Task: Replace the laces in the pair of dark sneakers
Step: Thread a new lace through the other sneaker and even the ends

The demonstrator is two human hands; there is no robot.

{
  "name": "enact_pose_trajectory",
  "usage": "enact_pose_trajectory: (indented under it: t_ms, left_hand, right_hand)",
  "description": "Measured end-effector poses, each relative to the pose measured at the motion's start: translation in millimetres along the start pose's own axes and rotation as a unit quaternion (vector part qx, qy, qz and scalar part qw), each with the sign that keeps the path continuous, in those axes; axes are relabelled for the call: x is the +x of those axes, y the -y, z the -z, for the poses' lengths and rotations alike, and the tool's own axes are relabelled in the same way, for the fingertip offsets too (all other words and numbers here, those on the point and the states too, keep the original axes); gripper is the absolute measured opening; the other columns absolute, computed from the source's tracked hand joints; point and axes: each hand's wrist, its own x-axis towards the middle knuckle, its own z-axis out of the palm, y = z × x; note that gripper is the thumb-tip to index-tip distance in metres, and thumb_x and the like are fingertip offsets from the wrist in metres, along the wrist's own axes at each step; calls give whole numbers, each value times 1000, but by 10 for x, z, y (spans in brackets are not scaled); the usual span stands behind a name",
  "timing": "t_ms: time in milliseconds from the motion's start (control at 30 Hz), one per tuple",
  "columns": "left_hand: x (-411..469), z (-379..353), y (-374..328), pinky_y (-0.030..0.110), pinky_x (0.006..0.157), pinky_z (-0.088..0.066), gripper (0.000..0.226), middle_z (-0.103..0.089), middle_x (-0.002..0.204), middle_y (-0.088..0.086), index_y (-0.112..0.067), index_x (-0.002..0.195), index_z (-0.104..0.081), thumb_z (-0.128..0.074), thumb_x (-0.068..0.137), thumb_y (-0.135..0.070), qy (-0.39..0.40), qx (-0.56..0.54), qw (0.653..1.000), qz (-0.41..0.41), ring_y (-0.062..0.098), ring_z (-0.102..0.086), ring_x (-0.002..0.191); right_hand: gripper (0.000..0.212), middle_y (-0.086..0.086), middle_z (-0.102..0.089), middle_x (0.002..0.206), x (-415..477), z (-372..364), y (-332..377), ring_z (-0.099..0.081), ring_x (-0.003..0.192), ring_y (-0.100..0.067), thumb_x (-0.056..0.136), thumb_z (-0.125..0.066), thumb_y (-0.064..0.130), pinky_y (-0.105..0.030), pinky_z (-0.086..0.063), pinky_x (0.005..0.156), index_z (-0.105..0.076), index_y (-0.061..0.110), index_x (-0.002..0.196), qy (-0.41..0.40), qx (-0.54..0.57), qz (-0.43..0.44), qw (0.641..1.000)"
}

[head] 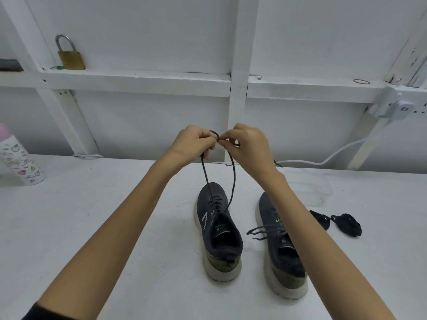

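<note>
From the head camera I see my left hand (196, 142) and right hand (248, 146) both pinching the lace (234, 181) ends, raised together above the sneaker (219, 229) on the table (115, 215), probably to even the slack before tying.

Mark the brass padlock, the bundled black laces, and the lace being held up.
brass padlock (71, 60): head view, on its brass body.
bundled black laces (347, 225): head view, on the right-hand coil.
held-up lace (233, 181): head view, on the right of its two raised strands.
</note>
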Motion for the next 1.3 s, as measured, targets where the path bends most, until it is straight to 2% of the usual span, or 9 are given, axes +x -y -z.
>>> enact_pose_trajectory:
  t_ms: [133, 267, 433, 567, 767, 933, 1033, 1167, 1300]
  left_hand:
    - [-40, 17, 54, 26, 68, -52, 15, -68, 78, 11, -13, 97, -65, -58, 88, -4, -9, 46, 997, -56, 12, -58, 60]
    - [-60, -31, 150, 30, 69, -50, 18, -62, 80, 0, -18, 86, -58, -50, 92, -3, -27, 63, 993, -97, 12, -57, 64]
    - [-105, -163, 273, 38, 78, -56, 21, -66, 77, -1, -22, 83, -65, -53, 93, -8, -84, -5, 993, -84, 12, -61, 67]
    - [-126, -237, 288, 33, 80, -56, 20, -67, 83, -4, -16, 90, -70, -61, 93, -32, -85, -23, 993, -80, 11, -64, 77]
    - [-114, -199, 316, 24, 89, -43, 25, -62, 100, 4, -17, 78, -66, -57, 96, -30, -81, -44, 993, -69, 11, -57, 95]
    - [-219, 33, 450, 29, 74, -57, 26, -60, 74, 4, -10, 78, -61, -55, 97, -26, -103, -217, 971, 8, 14, -61, 67]
    - [-340, 180, 660, 21, 48, -45, 33, -45, 61, -2, -14, 68, -51, -55, 97, -29, -111, -204, 972, 41, 9, -37, 44]
    - [-498, 406, 1140, 17, 40, -19, 34, -36, 50, -11, -15, 65, -51, -60, 94, -32, -164, -180, 965, 101, 6, -21, 43]
    - [-707, 606, 1658, 21, 45, -26, 34, -44, 57, -2, -12, 62, -57, -66, 90, -30, -239, -132, 943, 188, 13, -29, 50]
  right_hand:
    - [15, 2, -63, 78, -13, 4, -27, -54, 67, -15, 91, -65, 26, -28, -36, 62, -76, 15, 91, 102, 7, -37, 994]
    - [15, 8, -59, 75, -6, 51, 4, -45, 57, 0, 96, -58, 23, -21, -38, 62, -67, 13, 90, 199, 181, -148, 951]
    - [15, 18, -42, 49, -42, 128, 14, -32, 44, -2, 100, -53, 18, -15, -28, 45, -62, 7, 95, 189, 364, -246, 878]
    - [15, 11, -41, 56, -60, 100, 9, -27, 44, -5, 99, -54, 18, -17, -23, 43, -62, 9, 91, 182, 434, -270, 840]
    - [8, 9, -41, 54, -60, 85, 3, -24, 43, -7, 93, -63, 14, -19, -18, 42, -60, 13, 86, 152, 464, -288, 824]
    - [21, 8, -37, 46, -177, 161, -197, -26, 39, -7, 83, -61, -8, -17, -23, 39, -59, 13, 85, 80, 391, -315, 861]
    - [28, 6, -37, 48, -387, 211, -397, -29, 43, -8, 79, -55, -13, -17, -28, 45, -61, 14, 77, 82, 300, -320, 895]
    - [28, 11, -31, 42, -739, 293, -760, -26, 41, -5, 73, -58, -14, -23, -27, 49, -64, 13, 72, 140, 172, -337, 915]
    - [34, 4, -45, 52, -1021, 394, -1054, -44, 52, -16, 69, -55, -9, -29, -30, 53, -63, 24, 68, 168, -2, -365, 915]
